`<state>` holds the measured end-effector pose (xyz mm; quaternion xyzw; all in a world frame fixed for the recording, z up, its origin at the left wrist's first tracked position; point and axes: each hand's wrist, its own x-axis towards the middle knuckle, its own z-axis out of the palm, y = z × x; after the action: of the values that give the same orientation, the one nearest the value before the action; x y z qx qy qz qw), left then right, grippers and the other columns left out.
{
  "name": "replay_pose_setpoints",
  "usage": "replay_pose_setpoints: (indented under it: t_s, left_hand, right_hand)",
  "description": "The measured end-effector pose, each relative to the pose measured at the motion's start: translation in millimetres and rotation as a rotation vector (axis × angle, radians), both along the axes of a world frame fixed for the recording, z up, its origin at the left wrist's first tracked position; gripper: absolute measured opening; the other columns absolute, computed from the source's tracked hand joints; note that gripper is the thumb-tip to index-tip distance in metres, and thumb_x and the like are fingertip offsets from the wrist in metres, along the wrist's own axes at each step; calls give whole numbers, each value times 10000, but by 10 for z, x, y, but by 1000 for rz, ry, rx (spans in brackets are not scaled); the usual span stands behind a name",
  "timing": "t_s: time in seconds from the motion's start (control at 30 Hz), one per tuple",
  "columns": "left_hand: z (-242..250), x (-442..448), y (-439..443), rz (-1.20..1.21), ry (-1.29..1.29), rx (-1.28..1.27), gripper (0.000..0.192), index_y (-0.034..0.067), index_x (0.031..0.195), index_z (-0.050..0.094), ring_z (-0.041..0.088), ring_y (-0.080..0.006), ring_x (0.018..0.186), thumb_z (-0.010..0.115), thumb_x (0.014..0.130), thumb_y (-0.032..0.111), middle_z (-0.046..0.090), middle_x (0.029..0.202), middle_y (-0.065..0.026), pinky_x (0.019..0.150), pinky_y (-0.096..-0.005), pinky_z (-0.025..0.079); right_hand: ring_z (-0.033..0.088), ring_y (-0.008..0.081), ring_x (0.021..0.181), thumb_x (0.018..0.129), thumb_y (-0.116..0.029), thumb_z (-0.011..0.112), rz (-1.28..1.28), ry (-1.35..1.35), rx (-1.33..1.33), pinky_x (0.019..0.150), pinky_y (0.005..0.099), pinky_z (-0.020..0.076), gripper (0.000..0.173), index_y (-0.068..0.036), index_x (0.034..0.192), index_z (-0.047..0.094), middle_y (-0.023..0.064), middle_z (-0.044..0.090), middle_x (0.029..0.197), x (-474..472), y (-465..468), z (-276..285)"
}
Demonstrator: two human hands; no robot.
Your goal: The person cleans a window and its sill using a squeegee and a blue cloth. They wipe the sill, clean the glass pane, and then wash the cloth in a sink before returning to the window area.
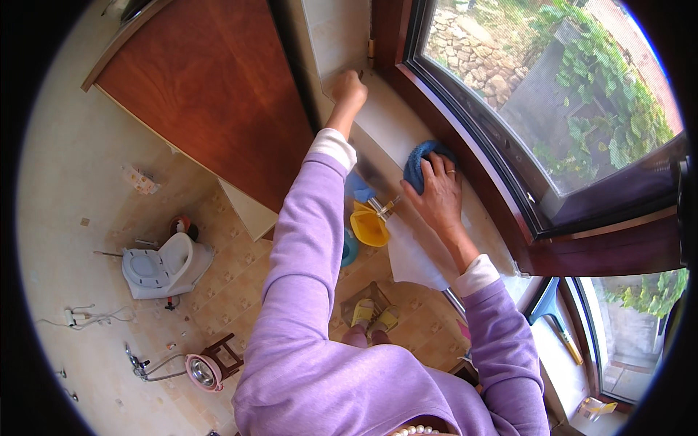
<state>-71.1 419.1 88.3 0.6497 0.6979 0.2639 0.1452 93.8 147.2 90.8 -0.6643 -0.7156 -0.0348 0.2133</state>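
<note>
At the far end of the tiled windowsill (390, 111), my left hand (349, 90) is closed near the wall corner. A thin dark object (360, 75) shows at its fingers; its kind is unclear. My right hand (439, 196), with a ring on one finger, presses a bunched blue cloth (417, 163) onto the sill beside the wooden window frame (463, 136). Below the sill, between my arms, are a yellow plastic container (369, 226), a metal rail (379, 207) and a hanging white cloth (411, 256).
A squeegee (551, 310) lies on the sill at the right, with a small clear container (591, 409) farther down. A reddish-brown wooden panel (212, 92) stands at the upper left. A toilet (163, 267), a stool (223, 354) and a pink-rimmed basin (203, 373) are lower left.
</note>
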Motion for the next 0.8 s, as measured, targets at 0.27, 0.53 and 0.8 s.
replay_pose_setpoints:
  t_s: [0.27,0.53,0.8]
  left_hand:
    - [-245,-143,-240,-37,-798,177,199,-55,953,674,680,-214,721,652,842,108,699,805,-145,672,-340,547]
    - [-271,-169,-787,-29,-1279,152,251,-67,1085,599,605,-133,600,638,893,90,636,759,-65,577,-248,507]
    - [-353,-525,-1583,-65,-1397,102,258,8,1073,593,570,-71,662,695,895,163,612,801,-5,628,-219,499]
  right_hand:
    - [430,348,1310,888,-362,660,64,-16,73,1080,472,363,488,-32,1239,588,157,510,1378,20,-8,-24]
    - [403,406,1318,877,-283,647,205,-3,205,1066,480,363,465,2,1228,540,214,489,1343,-224,533,-179]
    - [345,429,1367,925,-414,594,280,-70,236,1112,488,290,590,27,1305,501,265,422,1434,-834,1514,-165]
